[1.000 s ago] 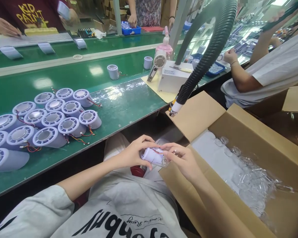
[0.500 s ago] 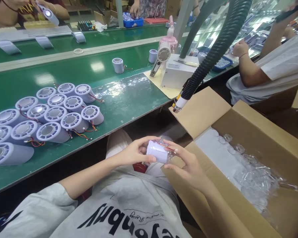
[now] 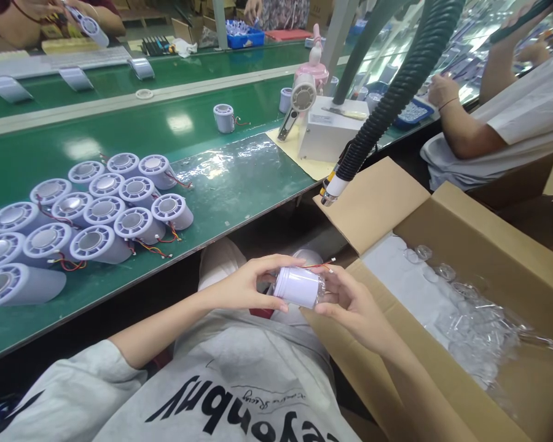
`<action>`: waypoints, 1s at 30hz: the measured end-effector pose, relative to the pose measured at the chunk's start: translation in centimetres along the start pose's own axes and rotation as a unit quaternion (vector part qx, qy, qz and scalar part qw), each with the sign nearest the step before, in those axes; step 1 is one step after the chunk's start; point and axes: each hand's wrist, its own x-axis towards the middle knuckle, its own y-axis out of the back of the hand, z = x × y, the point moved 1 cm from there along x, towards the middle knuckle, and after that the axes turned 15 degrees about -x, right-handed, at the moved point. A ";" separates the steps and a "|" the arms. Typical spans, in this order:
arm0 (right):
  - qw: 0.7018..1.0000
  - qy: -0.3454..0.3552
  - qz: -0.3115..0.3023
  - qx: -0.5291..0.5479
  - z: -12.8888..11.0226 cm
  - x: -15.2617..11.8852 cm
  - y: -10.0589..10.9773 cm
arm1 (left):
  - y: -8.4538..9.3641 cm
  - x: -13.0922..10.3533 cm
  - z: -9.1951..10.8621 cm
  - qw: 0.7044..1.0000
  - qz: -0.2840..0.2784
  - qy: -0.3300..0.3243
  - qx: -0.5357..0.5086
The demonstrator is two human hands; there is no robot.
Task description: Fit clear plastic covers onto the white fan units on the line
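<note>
Above my lap, a lavender cylindrical fan housing [image 3: 297, 287] lies sideways between my hands. My left hand [image 3: 249, 285] grips its ringed left end, fingers on top and thumb below. At the other end, my right hand [image 3: 350, 301] is closed around a clear plastic piece [image 3: 321, 288] against the housing; how far it is seated cannot be made out. Red and yellow wires with a white plug [image 3: 332, 260] run over the top towards my right fingers. Several similar fan housings [image 3: 104, 210] stand grouped on the green bench to my left.
An open cardboard box [image 3: 488, 233] at my right holds several clear plastic pieces [image 3: 479, 325]. A black ribbed hose [image 3: 391, 98] hangs over its flap. One housing [image 3: 223, 118] stands on the green belt [image 3: 133, 135]. A co-worker's arm [image 3: 470, 123] is at the right.
The housing has turned in my hands, its wires now along the top edge. Both hands have shifted grip slightly, and the lone housing on the belt has moved a little right.
</note>
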 end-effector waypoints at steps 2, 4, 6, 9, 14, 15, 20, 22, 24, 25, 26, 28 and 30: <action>1.000 -0.013 -0.004 0.022 0.1 0.0 0.0 | 0.0 0.0 0.1 1.000 -0.003 -0.003 0.008; 0.999 -0.025 -0.004 0.041 0.2 0.0 -0.1 | 0.0 -0.1 0.2 1.000 -0.006 -0.004 0.018; 0.998 -0.037 -0.002 0.057 0.2 0.0 -0.2 | -0.1 -0.1 0.3 1.000 -0.007 -0.003 0.023; 0.994 -0.053 0.000 0.092 0.1 0.2 -0.4 | -0.2 -0.1 0.3 1.000 -0.007 0.000 0.019; 0.985 -0.103 -0.009 0.139 0.3 0.5 -0.9 | -0.2 -0.2 0.2 1.000 -0.010 0.001 0.013; 0.982 -0.119 -0.011 0.146 0.3 0.6 -1.0 | -0.2 -0.2 0.2 1.000 -0.012 0.000 0.014; 0.968 -0.165 -0.020 0.185 0.2 0.8 -1.6 | 0.0 -0.1 0.0 1.000 -0.022 -0.011 0.012; 0.963 -0.175 -0.031 0.202 0.3 0.9 -1.9 | 0.1 -0.1 -0.2 1.000 -0.021 -0.007 -0.003; 0.957 -0.191 -0.047 0.215 0.4 1.0 -2.0 | 0.2 -0.1 -0.4 1.000 -0.020 0.000 -0.020; 0.954 -0.200 -0.053 0.218 0.5 1.0 -2.0 | 0.2 -0.1 -0.5 0.999 -0.020 0.001 -0.027; 0.951 -0.208 -0.057 0.220 0.7 1.0 -2.0 | 0.3 0.0 -0.6 0.999 -0.019 0.001 -0.032; 0.951 -0.212 -0.056 0.219 0.9 1.0 -2.1 | 0.3 0.0 -0.6 0.999 -0.017 -0.001 -0.036; 0.955 -0.199 -0.047 0.214 0.9 1.0 -2.0 | 0.3 0.0 -0.5 0.999 -0.015 -0.002 -0.035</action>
